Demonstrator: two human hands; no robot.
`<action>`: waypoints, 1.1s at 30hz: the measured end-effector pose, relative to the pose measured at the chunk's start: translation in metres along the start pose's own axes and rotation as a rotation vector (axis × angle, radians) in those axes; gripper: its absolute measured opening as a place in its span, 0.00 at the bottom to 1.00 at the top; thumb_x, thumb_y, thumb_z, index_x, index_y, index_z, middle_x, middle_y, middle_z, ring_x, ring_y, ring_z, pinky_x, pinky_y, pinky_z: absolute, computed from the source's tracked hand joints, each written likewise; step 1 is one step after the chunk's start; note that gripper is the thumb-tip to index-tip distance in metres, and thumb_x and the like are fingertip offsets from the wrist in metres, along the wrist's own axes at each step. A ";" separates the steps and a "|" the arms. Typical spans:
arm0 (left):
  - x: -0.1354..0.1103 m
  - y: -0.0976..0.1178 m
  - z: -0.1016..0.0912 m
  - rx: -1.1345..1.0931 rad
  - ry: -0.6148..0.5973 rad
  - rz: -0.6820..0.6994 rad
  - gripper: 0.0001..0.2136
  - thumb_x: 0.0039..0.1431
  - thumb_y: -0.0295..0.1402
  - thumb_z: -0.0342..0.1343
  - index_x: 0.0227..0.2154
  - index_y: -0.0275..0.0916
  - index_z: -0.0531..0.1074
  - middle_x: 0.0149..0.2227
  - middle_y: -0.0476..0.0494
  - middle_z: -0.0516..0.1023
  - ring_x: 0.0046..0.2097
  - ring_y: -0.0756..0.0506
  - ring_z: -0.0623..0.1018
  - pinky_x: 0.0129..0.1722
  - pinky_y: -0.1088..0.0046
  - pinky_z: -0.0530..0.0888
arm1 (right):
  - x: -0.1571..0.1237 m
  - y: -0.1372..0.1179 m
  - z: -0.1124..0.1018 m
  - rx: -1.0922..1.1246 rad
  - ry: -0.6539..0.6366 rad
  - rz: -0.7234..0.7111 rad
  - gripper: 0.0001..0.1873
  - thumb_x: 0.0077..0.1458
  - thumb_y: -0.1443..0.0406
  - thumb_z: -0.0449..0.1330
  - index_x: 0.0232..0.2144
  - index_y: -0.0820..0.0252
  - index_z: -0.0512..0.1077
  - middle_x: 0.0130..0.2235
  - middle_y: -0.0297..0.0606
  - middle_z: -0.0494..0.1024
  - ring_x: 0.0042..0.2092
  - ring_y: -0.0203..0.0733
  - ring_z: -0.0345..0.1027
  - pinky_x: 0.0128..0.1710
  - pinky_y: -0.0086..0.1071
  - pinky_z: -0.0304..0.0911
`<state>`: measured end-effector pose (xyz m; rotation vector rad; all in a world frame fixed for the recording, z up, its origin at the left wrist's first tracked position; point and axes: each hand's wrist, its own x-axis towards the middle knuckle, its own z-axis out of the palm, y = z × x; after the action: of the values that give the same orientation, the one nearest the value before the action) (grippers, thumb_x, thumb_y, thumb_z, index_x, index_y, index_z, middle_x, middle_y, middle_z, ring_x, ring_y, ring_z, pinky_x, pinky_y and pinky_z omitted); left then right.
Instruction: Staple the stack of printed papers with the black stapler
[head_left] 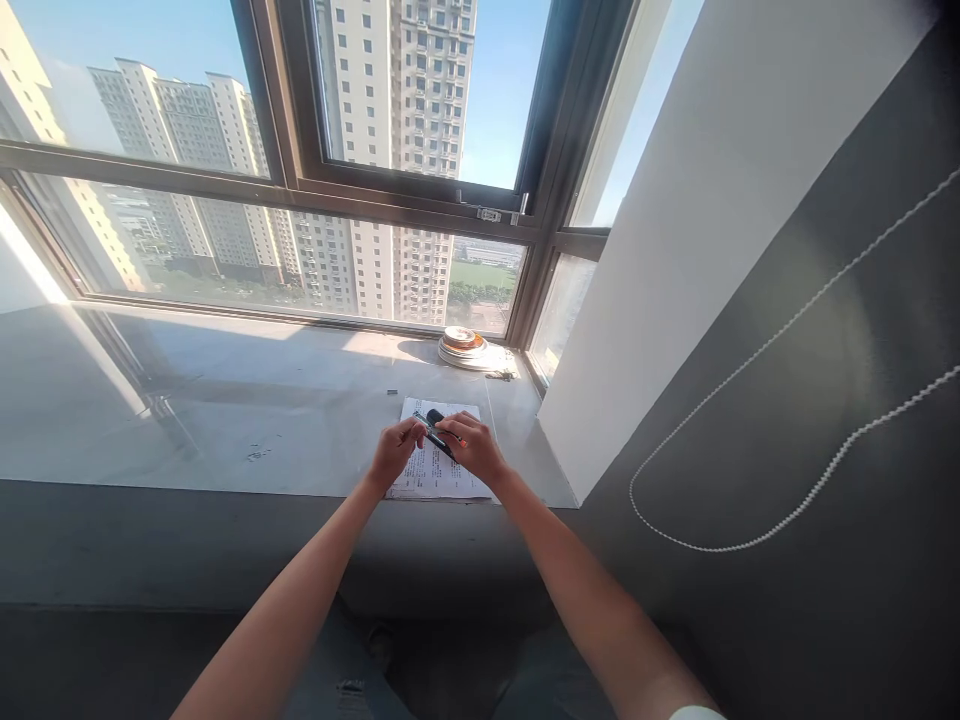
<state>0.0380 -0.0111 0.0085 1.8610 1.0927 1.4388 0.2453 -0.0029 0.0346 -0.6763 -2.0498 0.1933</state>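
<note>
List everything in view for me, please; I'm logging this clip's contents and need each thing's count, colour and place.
pen-like tool: one, dark, held between both hands over the paper
printed sheet: one, white, on the sill's near edge
stacked discs: one pile, white with orange top, by the window corner
window sill: one, grey-white, below the window
window frame: one, dark brown, behind the sill
bead cord: one loop, white, on the grey right wall
left hand: one, gripping the tool
right hand: one, gripping the tool

Both hands (435,450) hold pen (435,433) over paper (439,470).
</note>
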 end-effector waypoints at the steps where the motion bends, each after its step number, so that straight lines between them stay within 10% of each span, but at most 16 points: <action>1: 0.001 -0.002 0.000 -0.024 0.021 -0.022 0.22 0.72 0.49 0.48 0.26 0.39 0.70 0.21 0.52 0.66 0.23 0.50 0.64 0.26 0.74 0.61 | -0.001 0.003 -0.005 -0.011 0.047 0.036 0.09 0.68 0.63 0.60 0.44 0.53 0.81 0.43 0.40 0.83 0.46 0.46 0.75 0.48 0.38 0.72; 15: 0.004 -0.010 -0.002 -0.088 0.097 -0.093 0.23 0.71 0.50 0.49 0.25 0.39 0.70 0.19 0.52 0.65 0.23 0.49 0.65 0.27 0.73 0.62 | -0.012 0.035 -0.033 -0.108 0.182 0.304 0.11 0.60 0.63 0.61 0.42 0.56 0.81 0.38 0.40 0.83 0.39 0.46 0.76 0.45 0.40 0.71; 24: 0.004 -0.012 -0.001 -0.057 0.130 -0.125 0.23 0.71 0.50 0.48 0.24 0.40 0.70 0.19 0.51 0.65 0.23 0.49 0.65 0.27 0.72 0.63 | -0.030 0.124 -0.049 -0.324 0.203 0.994 0.12 0.45 0.68 0.65 0.35 0.57 0.83 0.34 0.37 0.83 0.36 0.43 0.77 0.37 0.30 0.68; 33: 0.031 -0.051 -0.032 0.315 0.418 -0.238 0.15 0.71 0.38 0.46 0.27 0.42 0.69 0.24 0.46 0.72 0.28 0.43 0.73 0.33 0.69 0.68 | -0.030 0.149 -0.048 -0.355 0.158 1.005 0.19 0.49 0.68 0.63 0.46 0.59 0.79 0.30 0.34 0.80 0.36 0.42 0.75 0.37 0.29 0.64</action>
<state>-0.0029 0.0402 -0.0073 1.5874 1.7679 1.6255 0.3551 0.0990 -0.0193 -1.8427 -1.4393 0.3308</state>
